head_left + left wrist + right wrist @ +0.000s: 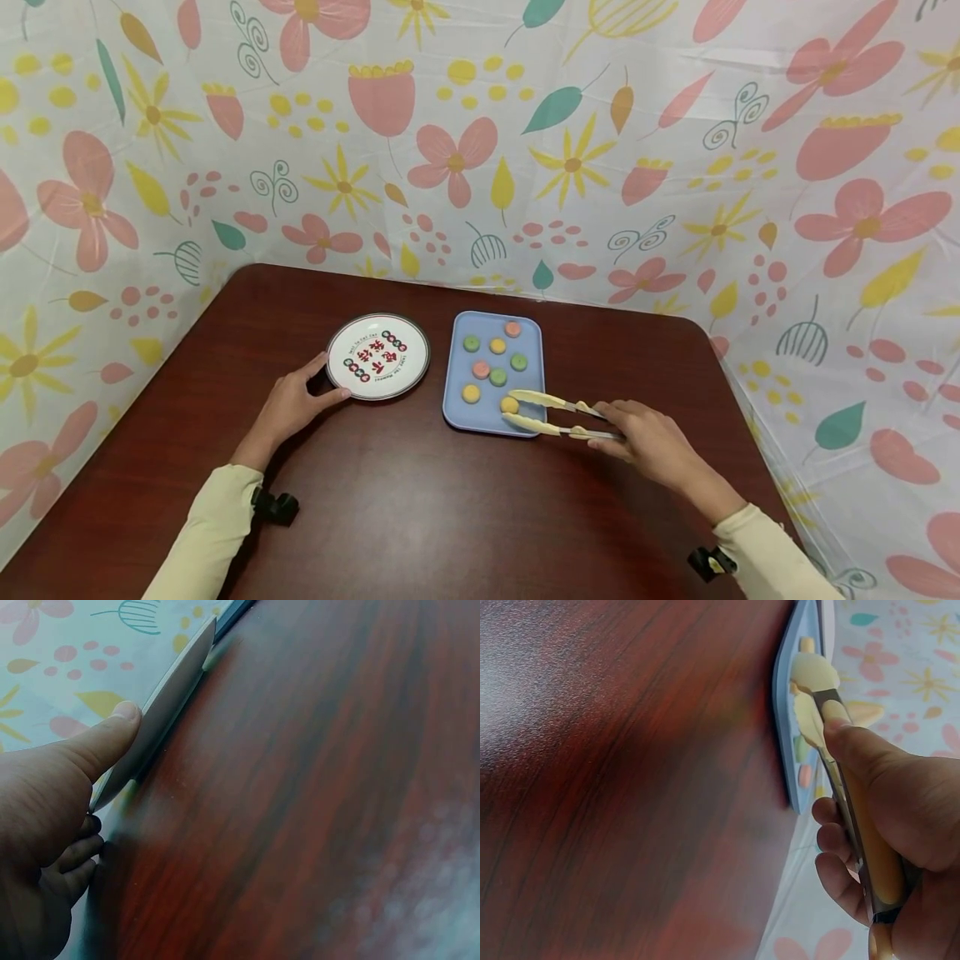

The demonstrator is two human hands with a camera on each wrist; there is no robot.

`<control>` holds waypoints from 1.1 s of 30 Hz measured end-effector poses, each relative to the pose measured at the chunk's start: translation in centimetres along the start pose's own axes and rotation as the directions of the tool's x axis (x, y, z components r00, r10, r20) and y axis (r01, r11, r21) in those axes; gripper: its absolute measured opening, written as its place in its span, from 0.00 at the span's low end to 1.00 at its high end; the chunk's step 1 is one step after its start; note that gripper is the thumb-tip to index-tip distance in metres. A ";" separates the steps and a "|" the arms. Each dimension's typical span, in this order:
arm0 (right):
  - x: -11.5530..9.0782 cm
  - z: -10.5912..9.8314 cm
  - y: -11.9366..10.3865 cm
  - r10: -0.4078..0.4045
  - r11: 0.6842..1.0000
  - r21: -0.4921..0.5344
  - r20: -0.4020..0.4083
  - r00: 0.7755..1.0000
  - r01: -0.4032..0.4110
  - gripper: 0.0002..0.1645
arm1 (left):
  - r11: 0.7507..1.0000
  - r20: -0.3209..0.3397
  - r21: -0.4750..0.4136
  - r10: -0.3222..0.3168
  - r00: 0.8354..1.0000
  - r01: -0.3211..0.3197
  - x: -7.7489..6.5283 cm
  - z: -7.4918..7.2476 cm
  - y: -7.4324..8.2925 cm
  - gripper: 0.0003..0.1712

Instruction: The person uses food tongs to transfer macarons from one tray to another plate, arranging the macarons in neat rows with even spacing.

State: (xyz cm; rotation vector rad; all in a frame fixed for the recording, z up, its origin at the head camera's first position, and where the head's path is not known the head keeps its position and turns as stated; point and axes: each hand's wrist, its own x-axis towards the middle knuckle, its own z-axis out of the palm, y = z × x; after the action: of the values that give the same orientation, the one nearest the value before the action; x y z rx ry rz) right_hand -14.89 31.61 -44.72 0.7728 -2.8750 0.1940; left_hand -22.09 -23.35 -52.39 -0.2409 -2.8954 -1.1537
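My left hand (291, 407) holds the near left rim of a round white plate (408, 354) with red and green printing. In the left wrist view the thumb (112, 739) lies over the plate's edge (161, 709), and the other fingers are curled beside and below it. My right hand (647, 437) grips a pair of tongs (558, 431) with cream tips and metal arms. Their tips stand on either side of a yellow macaron (509, 405) at the near right of a blue tray (491, 323); whether they touch it I cannot tell.
Several other small round macarons, green, pink and yellow, lie spread over the tray, among them a pink one (512, 329) at the far edge. Plate and tray stand side by side on a dark brown table (420, 517). A flower-patterned cloth (450, 233) rises behind the table.
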 end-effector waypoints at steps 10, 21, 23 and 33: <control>0.3 -0.1 -0.2 -0.009 1.000 -0.008 0.002 1.000 0.009 0.31 | 1.000 -0.002 -0.014 -0.006 1.000 0.006 -0.1 0.0 0.1 0.58; 0.2 -0.3 -0.2 0.004 1.000 0.016 0.006 1.000 -0.004 0.32 | 1.000 0.003 -0.013 0.001 1.000 -0.001 0.0 0.0 0.0 0.60; 0.3 -0.3 -0.1 0.000 1.000 0.028 0.001 1.000 0.000 0.32 | 1.000 0.003 -0.015 -0.003 1.000 0.003 0.0 -0.1 0.0 0.60; 2.8 -1.7 0.3 -0.002 0.998 0.069 0.013 1.000 0.001 0.28 | 1.000 0.006 -0.008 -0.010 1.000 0.010 0.0 -0.1 0.0 0.59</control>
State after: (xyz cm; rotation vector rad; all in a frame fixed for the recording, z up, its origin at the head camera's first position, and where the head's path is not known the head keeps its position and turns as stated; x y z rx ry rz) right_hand -17.26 30.83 -42.56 0.7915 -2.8934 0.2911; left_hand -22.12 -23.40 -52.28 -0.2306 -2.9008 -1.1687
